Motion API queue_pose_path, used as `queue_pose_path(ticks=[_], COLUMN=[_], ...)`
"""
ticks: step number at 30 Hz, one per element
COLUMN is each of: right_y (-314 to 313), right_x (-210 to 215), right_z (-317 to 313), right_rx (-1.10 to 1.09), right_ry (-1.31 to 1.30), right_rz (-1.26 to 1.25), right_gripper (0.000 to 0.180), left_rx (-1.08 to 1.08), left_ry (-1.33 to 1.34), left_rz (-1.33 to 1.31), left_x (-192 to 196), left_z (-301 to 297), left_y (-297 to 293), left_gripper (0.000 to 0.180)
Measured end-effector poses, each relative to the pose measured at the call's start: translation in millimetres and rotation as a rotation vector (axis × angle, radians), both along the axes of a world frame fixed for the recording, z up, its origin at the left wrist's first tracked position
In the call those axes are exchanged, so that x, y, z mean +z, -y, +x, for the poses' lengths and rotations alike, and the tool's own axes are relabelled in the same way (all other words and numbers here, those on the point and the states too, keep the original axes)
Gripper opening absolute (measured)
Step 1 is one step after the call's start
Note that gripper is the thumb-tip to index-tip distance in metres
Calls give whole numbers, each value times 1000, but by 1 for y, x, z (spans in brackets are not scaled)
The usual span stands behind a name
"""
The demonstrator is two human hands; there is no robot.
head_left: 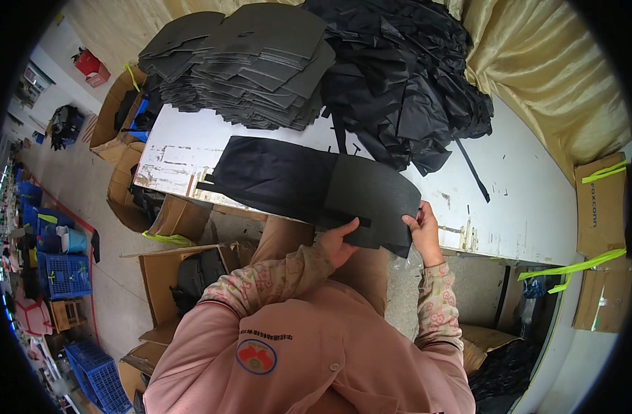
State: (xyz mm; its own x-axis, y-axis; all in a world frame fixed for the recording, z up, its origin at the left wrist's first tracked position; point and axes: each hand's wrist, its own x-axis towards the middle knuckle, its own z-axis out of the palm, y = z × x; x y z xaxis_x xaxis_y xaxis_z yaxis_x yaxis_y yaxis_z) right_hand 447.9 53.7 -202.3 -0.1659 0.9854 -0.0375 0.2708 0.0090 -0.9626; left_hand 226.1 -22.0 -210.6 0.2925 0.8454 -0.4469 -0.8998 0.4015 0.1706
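A long black fabric piece (274,172) lies across the near edge of the white worktable (523,200), with a dark grey stiff panel (374,196) on its right end. My left hand (338,241) pinches the lower edge of that panel by a small black strap. On the panel's right edge, my right hand (422,228) grips with fingers curled over it. Both forearms wear pink patterned sleeves.
A tall stack of grey panels (254,62) sits at the table's far left and a heap of black fabric (405,83) at the far middle. Cardboard boxes (185,276) stand below the table on the left. Blue crates (66,274) line the floor.
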Motion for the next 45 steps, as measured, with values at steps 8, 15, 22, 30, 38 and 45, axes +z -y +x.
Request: queue_pose_path(ticks=[8, 15, 22, 30, 38, 45], right_y=[0, -14, -55, -165, -144, -13], right_x=[8, -17, 47, 113, 158, 146], right_z=[-1, 28, -6, -109, -119, -89], right_rx=[-55, -63, -169, 170, -20, 62], right_ry=[240, 186, 547, 965, 556, -131], right_rz=[117, 59, 323, 1111, 1012, 448], right_gripper=[37, 38, 24, 19, 26, 27], left_rx=[6, -993, -500, -719, -445, -14], left_ry=[12, -188, -2141, -2243, -1834, -517], left_rz=[20, -33, 1433, 1383, 1182, 558], left_x=[-3, 22, 35, -11, 3, 106], left_z=[3, -27, -28, -26, -42, -55], left_y=[0, 26, -19, -16, -32, -82], left_gripper=[34, 43, 83, 93, 76, 51])
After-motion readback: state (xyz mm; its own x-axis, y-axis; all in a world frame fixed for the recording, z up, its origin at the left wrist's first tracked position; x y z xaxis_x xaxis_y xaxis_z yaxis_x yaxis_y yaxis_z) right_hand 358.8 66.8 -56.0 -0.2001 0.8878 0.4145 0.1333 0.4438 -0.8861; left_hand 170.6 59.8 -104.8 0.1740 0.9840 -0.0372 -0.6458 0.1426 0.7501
